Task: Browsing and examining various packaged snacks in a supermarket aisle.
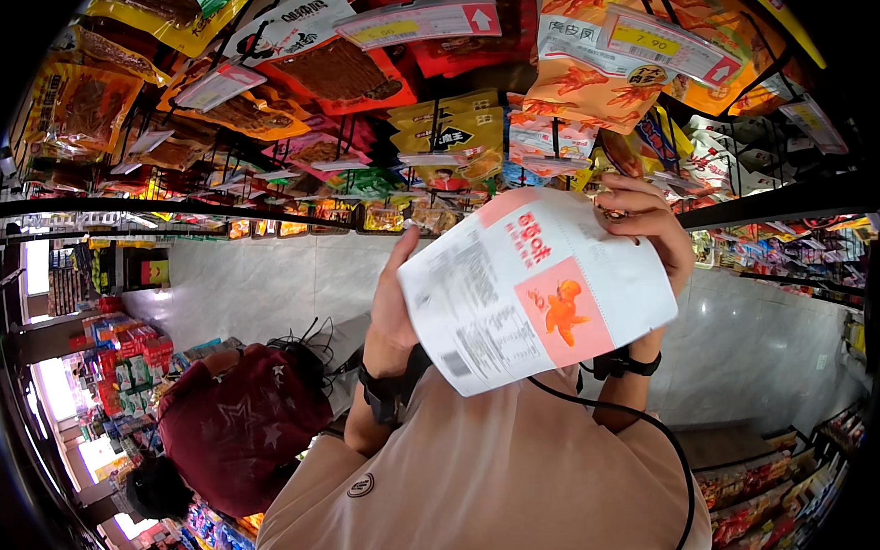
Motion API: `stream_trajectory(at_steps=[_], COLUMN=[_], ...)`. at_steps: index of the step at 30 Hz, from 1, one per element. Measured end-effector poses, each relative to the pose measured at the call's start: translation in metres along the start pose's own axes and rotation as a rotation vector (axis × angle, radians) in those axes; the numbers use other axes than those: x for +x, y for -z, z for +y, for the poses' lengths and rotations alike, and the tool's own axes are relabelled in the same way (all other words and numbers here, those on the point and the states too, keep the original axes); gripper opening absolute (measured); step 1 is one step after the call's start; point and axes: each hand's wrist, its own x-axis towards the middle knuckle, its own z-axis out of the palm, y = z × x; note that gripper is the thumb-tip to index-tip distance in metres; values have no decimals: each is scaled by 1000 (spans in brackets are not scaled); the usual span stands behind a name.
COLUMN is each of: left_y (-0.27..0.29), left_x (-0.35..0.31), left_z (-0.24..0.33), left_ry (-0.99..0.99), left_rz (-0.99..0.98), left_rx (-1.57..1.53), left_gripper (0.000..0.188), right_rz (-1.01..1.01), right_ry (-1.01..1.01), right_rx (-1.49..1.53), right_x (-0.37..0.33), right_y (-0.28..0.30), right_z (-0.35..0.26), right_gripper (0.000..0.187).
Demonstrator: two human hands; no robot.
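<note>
A white snack pouch (497,306) with pink panels and a picture of an orange-red piece of food hangs tilted between my two hands. My left hand (394,298) grips its left edge, thumb up along the side and the other fingers hidden behind it. At the upper right corner my right hand (652,224) holds the pouch, its fingers bent over the top edge. Just beyond the pouch, an orange and white snack bag (588,62) hangs on a rack hook.
Hanging food packets, such as a red and white bag (322,58), fill the rack ahead, with price tags (424,24) on the hooks. A black cable (648,418) runs over my shirt. A person in a maroon top (246,428) is at the left, above the grey floor (246,288).
</note>
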Motion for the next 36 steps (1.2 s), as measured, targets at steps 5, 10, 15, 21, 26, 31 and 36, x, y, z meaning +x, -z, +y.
stream_trajectory(at_steps=[5,10,15,21,26,31,36], left_y=[-5,-20,-8,-1,-3,-4,2], left_x=[10,14,8,2,0,-10,-22], left_z=[9,2,10,10,7,6,7], left_ry=[-90,-245,-351,-363,-356,-410,-435], left_rz=[20,230,248,245,264,296,284], left_rx=[144,604,671,597,619,648,614], left_gripper=[74,69,58,53,51,50,49], right_rz=[41,-93,-259,-464,-427,-401,-376], right_ry=[-102,-247,-499,-601,-612,-624,-458], right_rx=[100,-283,-334,-483,-285,-209,49], right_x=[-11,-19,-14,-34,-28,-8,0], right_y=[24,47,46,63,46,23,30], right_z=[3,2,19,106,187,212,259], right_gripper=[13,9,10,16,21,19,34])
